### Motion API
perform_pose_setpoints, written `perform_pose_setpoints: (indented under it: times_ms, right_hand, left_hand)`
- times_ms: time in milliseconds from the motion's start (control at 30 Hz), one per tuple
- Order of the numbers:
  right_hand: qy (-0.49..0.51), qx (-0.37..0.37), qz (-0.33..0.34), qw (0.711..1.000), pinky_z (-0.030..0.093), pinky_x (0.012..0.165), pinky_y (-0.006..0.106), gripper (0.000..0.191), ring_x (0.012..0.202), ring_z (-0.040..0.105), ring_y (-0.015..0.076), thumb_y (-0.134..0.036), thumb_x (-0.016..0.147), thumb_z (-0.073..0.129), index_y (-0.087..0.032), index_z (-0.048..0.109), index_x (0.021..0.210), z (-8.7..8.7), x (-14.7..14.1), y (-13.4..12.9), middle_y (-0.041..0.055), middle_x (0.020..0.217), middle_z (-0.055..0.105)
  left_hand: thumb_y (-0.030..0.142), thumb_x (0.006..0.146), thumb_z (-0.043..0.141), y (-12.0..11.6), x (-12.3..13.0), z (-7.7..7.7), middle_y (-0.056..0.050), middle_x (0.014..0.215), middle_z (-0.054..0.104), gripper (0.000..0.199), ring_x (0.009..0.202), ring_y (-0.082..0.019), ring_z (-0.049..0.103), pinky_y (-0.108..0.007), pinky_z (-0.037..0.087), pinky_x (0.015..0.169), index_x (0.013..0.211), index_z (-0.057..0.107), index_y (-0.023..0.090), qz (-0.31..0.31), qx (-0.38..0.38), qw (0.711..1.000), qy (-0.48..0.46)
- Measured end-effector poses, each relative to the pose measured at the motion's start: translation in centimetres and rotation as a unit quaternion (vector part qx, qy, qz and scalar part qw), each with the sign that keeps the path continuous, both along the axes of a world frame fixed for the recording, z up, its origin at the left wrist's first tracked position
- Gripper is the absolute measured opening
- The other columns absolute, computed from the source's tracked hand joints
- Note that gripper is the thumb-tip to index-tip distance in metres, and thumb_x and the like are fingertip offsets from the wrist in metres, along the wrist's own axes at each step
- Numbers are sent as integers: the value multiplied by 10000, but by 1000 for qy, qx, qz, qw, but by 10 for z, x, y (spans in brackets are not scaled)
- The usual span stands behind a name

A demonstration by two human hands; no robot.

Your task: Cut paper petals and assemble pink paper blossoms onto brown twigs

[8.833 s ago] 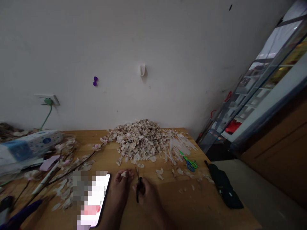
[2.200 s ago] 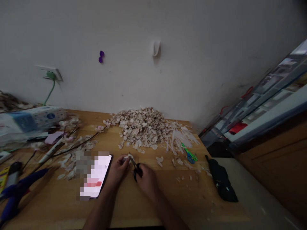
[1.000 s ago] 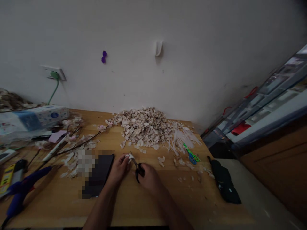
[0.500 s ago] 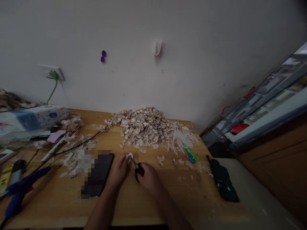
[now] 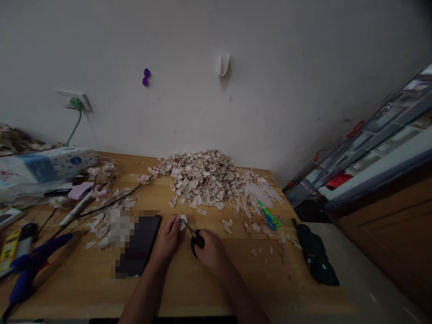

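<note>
Near the table's middle, my left hand (image 5: pixel 170 234) pinches a small pale flake (image 5: pixel 182 220), which looks like a dried petal or shell piece. Black-handled scissors (image 5: pixel 197 241) are gripped in my right hand (image 5: pixel 209 247), their blades pointing up and left at the flake. Whether the blades are parted is too small to make out. Behind both hands rises a big heap of similar flakes (image 5: pixel 202 177). A dark phone or tablet (image 5: pixel 143 245), partly blurred out by pixels, lies just left of my left hand.
Green-and-blue scissors (image 5: pixel 270 217) and translucent strips (image 5: pixel 258 195) lie to the right, near a dark folded pouch (image 5: pixel 315 256). On the left are a blue glue gun (image 5: pixel 32 270), a yellow-and-black tool (image 5: pixel 13 247), a blossom branch (image 5: pixel 114 200) and a tissue pack (image 5: pixel 50 164).
The view has shifted very slightly. My hands stay almost in place, and the flake at the scissor tips shows a little more of its pale surface.
</note>
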State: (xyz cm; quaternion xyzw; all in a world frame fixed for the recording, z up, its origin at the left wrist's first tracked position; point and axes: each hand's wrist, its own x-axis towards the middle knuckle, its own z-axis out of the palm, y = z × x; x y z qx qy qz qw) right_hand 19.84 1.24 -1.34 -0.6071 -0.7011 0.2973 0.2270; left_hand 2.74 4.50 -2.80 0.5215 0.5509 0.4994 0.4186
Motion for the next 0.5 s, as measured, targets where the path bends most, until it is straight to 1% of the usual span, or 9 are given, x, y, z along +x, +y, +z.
perform_pose_setpoints:
  times_ms: [200,300,400,500]
  right_hand:
    - [-7,-5,12,1000,379,660,231,32,743,617,161,-227,824,640,-200,657,823,7,3,-3,35,818,707]
    - [-7,-12,12,1000,364,631,230,61,705,608,154,-246,833,644,-196,666,805,8,4,-4,33,785,710]
    - [-3,-18,5,1000,357,609,225,83,677,608,149,-261,841,651,-193,675,800,6,6,-4,32,764,717]
    - [0,-17,-7,1000,361,610,223,86,684,621,152,-264,840,655,-195,675,793,2,7,-3,32,762,721]
  left_hand:
    - [519,919,499,-2,0,1,22,700,532,366,681,-162,487,-246,371,633,755,581,202,-11,3,1000,22]
    - [503,914,511,-3,0,1,27,680,524,348,658,-159,470,-250,362,627,744,582,207,-6,0,1000,21]
    - [513,884,548,-2,1,2,11,710,565,341,691,-169,498,-254,379,646,761,615,202,2,-7,1000,5]
    - [554,832,601,-1,4,4,-2,730,602,370,706,-172,529,-250,400,646,788,648,189,3,-20,999,-31]
